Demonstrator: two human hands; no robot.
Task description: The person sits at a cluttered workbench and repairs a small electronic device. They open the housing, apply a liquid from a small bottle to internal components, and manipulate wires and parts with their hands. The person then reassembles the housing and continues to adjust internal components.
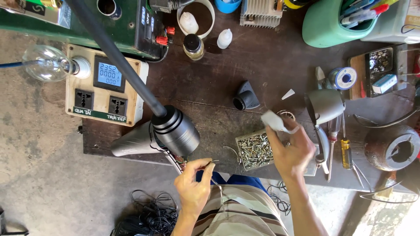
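Observation:
My left hand (194, 183) pinches thin wires (179, 164) that come out of the underside of a black round housing (175, 131) on a long black pole. A grey cone-shaped part (131, 142) lies against that housing. My right hand (291, 150) is raised over a small tray of screws (255, 150) and holds a small white plastic bottle (274, 121) between thumb and fingers, its tip pointing up and left.
A dark wooden bench (262, 61) carries a grey elbow fitting (246, 97), screwdrivers (345, 150), a solder reel (343, 78), a meter box with sockets (105, 85), a bare bulb (46, 63), small bottles (193, 46) and a green bin (328, 22). Tangled black wire (148, 216) lies on the floor.

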